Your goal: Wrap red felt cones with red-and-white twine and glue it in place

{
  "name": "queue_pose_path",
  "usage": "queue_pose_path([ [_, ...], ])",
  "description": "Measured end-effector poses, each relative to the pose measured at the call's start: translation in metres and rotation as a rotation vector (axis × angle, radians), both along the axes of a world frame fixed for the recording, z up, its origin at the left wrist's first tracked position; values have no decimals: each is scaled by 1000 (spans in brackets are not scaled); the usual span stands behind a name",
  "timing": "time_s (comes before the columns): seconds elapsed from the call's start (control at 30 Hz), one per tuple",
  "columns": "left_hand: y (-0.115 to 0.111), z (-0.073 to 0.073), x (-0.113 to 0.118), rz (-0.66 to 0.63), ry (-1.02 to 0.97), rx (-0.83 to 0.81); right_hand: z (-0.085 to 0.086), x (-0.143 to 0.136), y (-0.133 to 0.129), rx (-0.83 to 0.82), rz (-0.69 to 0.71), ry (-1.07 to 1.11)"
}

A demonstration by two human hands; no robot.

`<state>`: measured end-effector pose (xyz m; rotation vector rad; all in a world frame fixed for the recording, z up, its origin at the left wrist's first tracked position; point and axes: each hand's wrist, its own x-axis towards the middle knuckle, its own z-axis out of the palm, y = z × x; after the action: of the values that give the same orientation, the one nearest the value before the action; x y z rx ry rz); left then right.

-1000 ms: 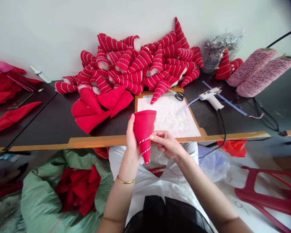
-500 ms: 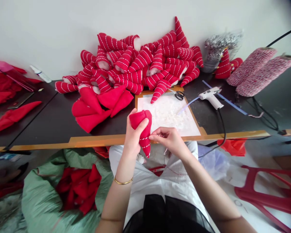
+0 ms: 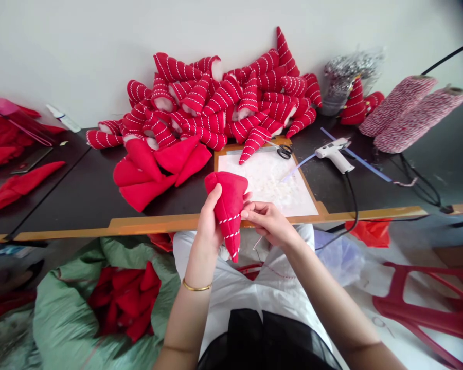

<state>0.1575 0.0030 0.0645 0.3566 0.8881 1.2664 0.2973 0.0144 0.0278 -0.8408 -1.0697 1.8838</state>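
Held over the table's front edge is a red felt cone hat (image 3: 229, 198), tip pointing down toward my lap. My left hand (image 3: 210, 218) grips it from the left, thumb on the front and fingers behind. Red-and-white twine (image 3: 231, 218) wraps around its lower part in a few turns. At the cone's right side, my right hand (image 3: 268, 220) pinches the twine between thumb and fingers; the loose strand hangs below toward my lap.
Behind lies a heap of twine-wrapped red cones (image 3: 216, 103), with plain red cones (image 3: 158, 172) before it. A white sheet (image 3: 270, 180), scissors (image 3: 284, 151), a glue gun (image 3: 335, 154) and twine spools (image 3: 420, 121) lie rightward. A green sack (image 3: 61, 308) stands below left.
My left hand has turned the cone, so its wide end shows broader and more twine faces me. The cone's tip sits slightly lower. My right hand keeps its pinch beside it.
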Motion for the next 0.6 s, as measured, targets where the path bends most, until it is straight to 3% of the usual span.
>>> queue_pose_path([
  [0.13,1,-5,2,58,-14,69,0,-5,-1,-82,5,46],
  [0.27,5,-11,6,58,-19,79,-2,-7,0,-53,-7,18],
  [0.43,9,-21,9,294,208,219,-2,-3,-1,256,-270,-303],
  [0.5,10,-23,7,318,344,254,0,-2,-2,344,-265,-395],
  [0.6,10,-21,3,262,380,221,4,0,-2,320,-183,-338],
])
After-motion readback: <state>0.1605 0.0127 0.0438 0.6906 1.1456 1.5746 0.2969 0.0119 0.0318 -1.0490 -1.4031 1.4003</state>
